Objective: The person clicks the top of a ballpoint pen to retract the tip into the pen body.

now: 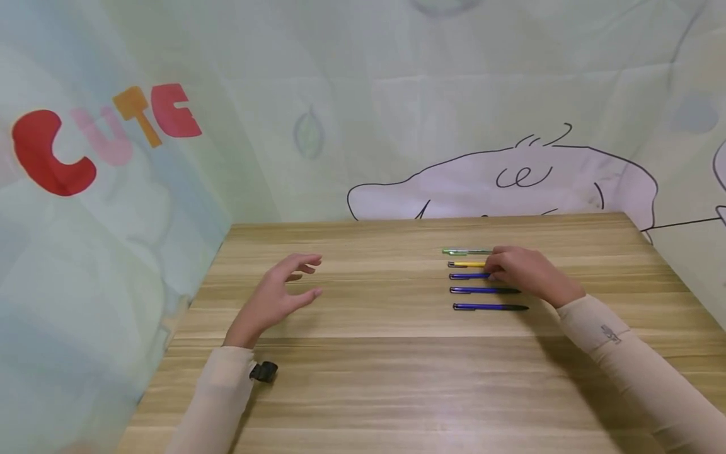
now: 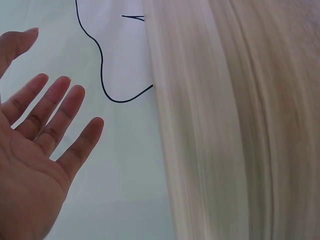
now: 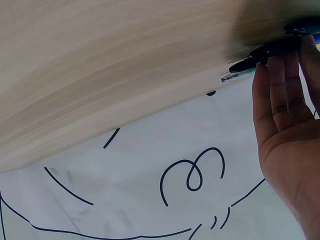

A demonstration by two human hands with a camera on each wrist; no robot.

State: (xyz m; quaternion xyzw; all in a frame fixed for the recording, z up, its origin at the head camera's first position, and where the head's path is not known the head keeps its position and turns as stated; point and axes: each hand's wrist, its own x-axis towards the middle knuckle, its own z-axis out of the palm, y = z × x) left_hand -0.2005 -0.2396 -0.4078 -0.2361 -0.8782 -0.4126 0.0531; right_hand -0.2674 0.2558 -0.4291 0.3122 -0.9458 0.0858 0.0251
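Note:
Several pens lie side by side on the wooden table, pointing left to right. Farthest is a clear pen with green ends [image 1: 462, 251], then a yellow pen [image 1: 467, 264]. Three blue pens follow: one under my right hand [image 1: 527, 274], a middle one [image 1: 482, 290] and the nearest one [image 1: 488, 307]. My right thumb and fingers pinch the dark end of the farthest blue pen [image 1: 466, 276]; the right wrist view shows its black tip [image 3: 275, 48] between them. My left hand [image 1: 278, 293] hovers over the table's left side, fingers spread and holding nothing.
The wooden table [image 1: 368, 378] ends at a printed cloth backdrop [image 1: 368, 126] behind and on the left. A small black object [image 1: 263, 371] sits at the left sleeve's cuff.

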